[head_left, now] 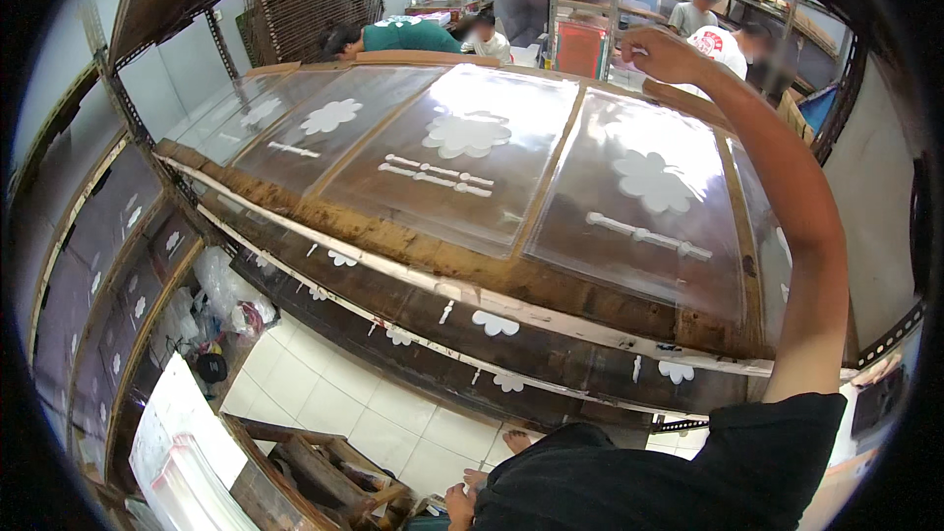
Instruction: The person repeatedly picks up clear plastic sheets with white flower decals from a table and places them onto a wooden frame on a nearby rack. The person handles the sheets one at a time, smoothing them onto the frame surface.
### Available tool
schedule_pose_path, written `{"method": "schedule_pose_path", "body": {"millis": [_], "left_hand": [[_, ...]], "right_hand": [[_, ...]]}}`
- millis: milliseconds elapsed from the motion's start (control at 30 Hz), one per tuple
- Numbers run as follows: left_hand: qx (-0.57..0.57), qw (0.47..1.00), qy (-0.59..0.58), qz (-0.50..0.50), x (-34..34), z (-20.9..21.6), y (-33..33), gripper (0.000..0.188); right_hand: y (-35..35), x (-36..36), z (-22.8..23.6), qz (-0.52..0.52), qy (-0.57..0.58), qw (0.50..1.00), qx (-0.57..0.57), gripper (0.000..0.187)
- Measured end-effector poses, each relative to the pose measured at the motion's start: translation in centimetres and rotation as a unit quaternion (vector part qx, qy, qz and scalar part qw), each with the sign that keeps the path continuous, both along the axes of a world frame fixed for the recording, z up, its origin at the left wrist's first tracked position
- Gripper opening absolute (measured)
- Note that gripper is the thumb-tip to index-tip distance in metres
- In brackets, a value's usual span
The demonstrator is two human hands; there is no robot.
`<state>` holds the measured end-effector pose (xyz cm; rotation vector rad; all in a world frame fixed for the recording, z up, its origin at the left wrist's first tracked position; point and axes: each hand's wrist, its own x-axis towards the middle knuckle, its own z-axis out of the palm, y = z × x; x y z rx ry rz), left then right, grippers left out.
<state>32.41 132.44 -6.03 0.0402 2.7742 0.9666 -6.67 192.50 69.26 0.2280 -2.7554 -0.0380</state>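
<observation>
My right arm reaches up over the rack's top shelf. My right hand (657, 53) is above the shelf's far edge, fingers bent down in a pinch; anything between them is too small to make out. Beneath that arm lies a clear sheet (565, 246) bearing a white flower shape (653, 181) and a white beaded strip (649, 236). Beside it, another clear sheet (393, 202) carries a white flower (467, 134) and two strips (436, 177). My left hand (460, 506) hangs low by my body, fingers curled; what they hold, if anything, is hidden.
Lower shelves (433, 310) hold more white shapes. A second rack (88, 265) stands at left, near plastic bags (221, 300). A wooden crate (324, 477) and white board (187, 447) are on the tiled floor (393, 393). Several people, one in green (408, 35), are beyond the shelf.
</observation>
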Motion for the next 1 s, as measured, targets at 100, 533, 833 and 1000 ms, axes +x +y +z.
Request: {"method": "schedule_pose_path", "body": {"millis": [100, 533, 833, 1000], "left_hand": [[0.013, 0.999, 0.012, 0.037, -0.3, 1.3, 0.0, 0.038], [0.162, 0.956, 0.066, 0.237, -7.1, 18.5, -3.9, 0.041], [0.165, 0.906, 0.101, 0.376, -3.5, 25.4, -9.1, 0.040], [0.175, 0.879, 0.121, 0.427, -4.7, 26.7, -11.0, 0.038]], "right_hand": [[-11.0, -0.4, 2.2, 0.140, 0.019, 0.990, -0.010, 0.011], [-53.7, 14.4, -0.2, 0.674, -0.028, 0.720, 0.162, 0.014], [-70.3, 13.4, -12.6, 0.808, -0.199, 0.541, -0.125, 0.015], [-72.0, 4.4, -35.6, 0.514, -0.529, 0.580, -0.345, 0.019]]}}
